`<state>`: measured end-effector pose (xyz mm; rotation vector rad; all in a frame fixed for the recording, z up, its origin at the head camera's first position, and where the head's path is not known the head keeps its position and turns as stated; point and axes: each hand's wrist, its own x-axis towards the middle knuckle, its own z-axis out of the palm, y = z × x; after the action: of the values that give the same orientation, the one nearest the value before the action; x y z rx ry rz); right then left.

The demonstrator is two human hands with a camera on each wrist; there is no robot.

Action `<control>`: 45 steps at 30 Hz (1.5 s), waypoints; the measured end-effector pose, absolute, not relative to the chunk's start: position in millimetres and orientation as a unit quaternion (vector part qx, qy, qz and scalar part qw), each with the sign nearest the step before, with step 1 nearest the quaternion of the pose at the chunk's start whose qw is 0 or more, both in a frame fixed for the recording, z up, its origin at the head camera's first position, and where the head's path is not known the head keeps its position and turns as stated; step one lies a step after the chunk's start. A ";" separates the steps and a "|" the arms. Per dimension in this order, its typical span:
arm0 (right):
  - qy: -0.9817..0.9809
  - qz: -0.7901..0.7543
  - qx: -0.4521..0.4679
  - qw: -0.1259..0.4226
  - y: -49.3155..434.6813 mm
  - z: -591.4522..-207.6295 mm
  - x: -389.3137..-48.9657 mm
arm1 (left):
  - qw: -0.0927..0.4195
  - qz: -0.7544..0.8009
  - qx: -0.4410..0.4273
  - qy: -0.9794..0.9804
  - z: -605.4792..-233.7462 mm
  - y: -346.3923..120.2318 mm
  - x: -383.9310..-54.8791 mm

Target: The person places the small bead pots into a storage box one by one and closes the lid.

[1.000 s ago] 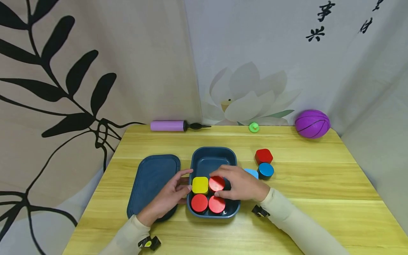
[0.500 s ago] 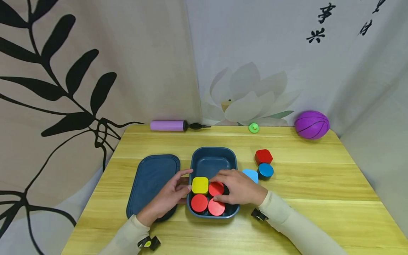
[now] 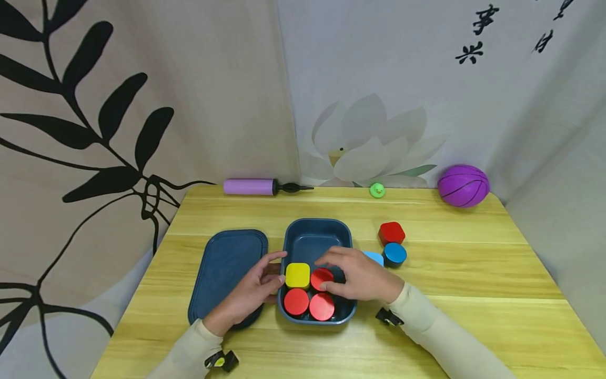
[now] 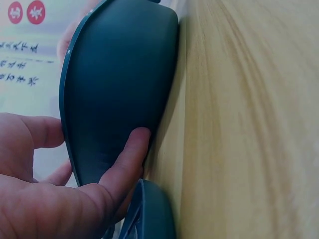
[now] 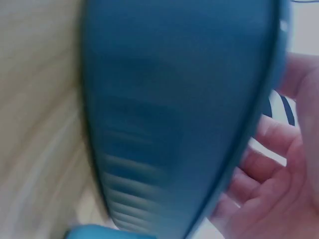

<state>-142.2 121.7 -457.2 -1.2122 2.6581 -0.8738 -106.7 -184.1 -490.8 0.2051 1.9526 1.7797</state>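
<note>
A dark blue rectangular box (image 3: pixel 318 242) holds several blocks in its near half: a yellow square block (image 3: pixel 298 275) and three red round blocks. My left hand (image 3: pixel 255 292) steadies the box at its left side, its fingers extended against the outer wall (image 4: pixel 119 84). Over the box's right rim, my right hand (image 3: pixel 362 273) hovers with thumb and fingers spread apart around the rear red round block (image 3: pixel 321 278), which sits in the box. The right wrist view shows these fingers (image 5: pixel 274 134) loosely bent past the rim, pinching nothing visible.
A dark blue lid (image 3: pixel 232 273) lies left of the box. On the right are a red hexagonal block (image 3: pixel 391 233), a blue round block (image 3: pixel 395 255) and a partly hidden light blue block (image 3: pixel 375 257). Along the back are a purple pump (image 3: pixel 251 187), green duck (image 3: pixel 377 190) and purple ball (image 3: pixel 463 186).
The rear red block has settled slightly nearer me in the box. My right hand has lowered with it, then lifted back up and right, its fingers spreading off the block. The left hand stays put.
</note>
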 end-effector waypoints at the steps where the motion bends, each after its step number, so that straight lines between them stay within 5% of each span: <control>1: 0.868 -0.297 -0.395 0.044 123.8 -455.8 -143.0 | 0.243 0.651 0.075 0.715 -490.7 -184.1 -106.8; 25: 0.888 -0.340 -0.296 -0.085 213.8 -451.8 -153.4 | 0.245 0.656 0.075 0.710 -492.2 -184.0 -108.1; 45: 0.934 -0.305 -0.179 -0.050 275.1 -480.4 -152.6 | 0.247 0.654 0.081 0.710 -490.4 -183.9 -107.8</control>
<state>-152.6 275.1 -480.4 -0.5810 3.0321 -0.9907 -107.8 -183.9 -490.4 0.2211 1.9363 1.7846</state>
